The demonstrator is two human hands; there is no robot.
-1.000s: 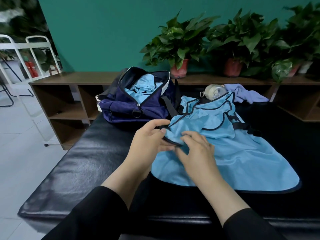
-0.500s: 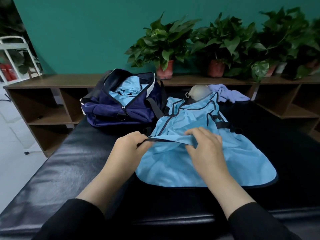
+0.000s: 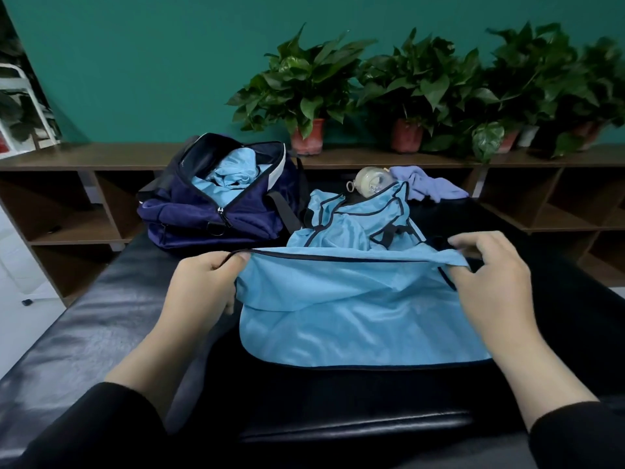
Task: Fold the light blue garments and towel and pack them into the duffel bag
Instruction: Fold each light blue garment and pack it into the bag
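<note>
On the black padded counter (image 3: 101,319) we see a light blue garment (image 3: 358,319) with dark trim spread in front of the person. The left hand (image 3: 203,286) pinches its dark-edged hem at the left end, fingers curled round the fabric; the right hand (image 3: 487,282) grips the same hem at the right end — the edge is stretched between them and lifted off the counter. Far left sits the open navy duffel bag (image 3: 216,211) (a crumpled light blue piece (image 3: 230,174) already inside). Beyond the garment lie a clear bottle (image 3: 370,179) and a lavender towel (image 3: 426,186) — just beside each other.
</note>
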